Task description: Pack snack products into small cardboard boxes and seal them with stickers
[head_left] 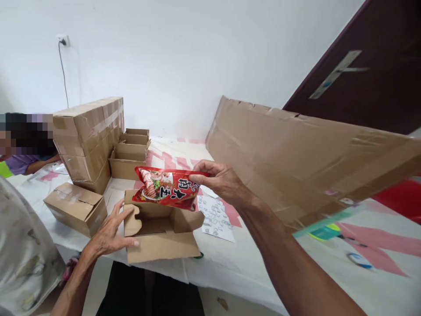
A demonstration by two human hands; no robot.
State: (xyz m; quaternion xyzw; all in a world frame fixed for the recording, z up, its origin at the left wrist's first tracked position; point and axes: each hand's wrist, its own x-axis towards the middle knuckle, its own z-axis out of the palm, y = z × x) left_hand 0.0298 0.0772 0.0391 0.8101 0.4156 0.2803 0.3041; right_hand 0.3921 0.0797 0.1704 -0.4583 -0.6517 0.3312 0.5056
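Observation:
My right hand (219,179) pinches the right edge of a red snack packet (166,188) and holds it just above an open small cardboard box (161,228). My left hand (110,230) rests against the box's left side flap, fingers spread and thumb along the front flap. The box's inside looks empty where it shows; the packet hides its back part.
A closed small box (75,207) lies left of the open one. Behind stand a taped stack of cartons (90,136) and several open small boxes (130,156). A large flat carton (296,158) leans at right. A printed sheet (215,217) lies on the table. A person sits at far left.

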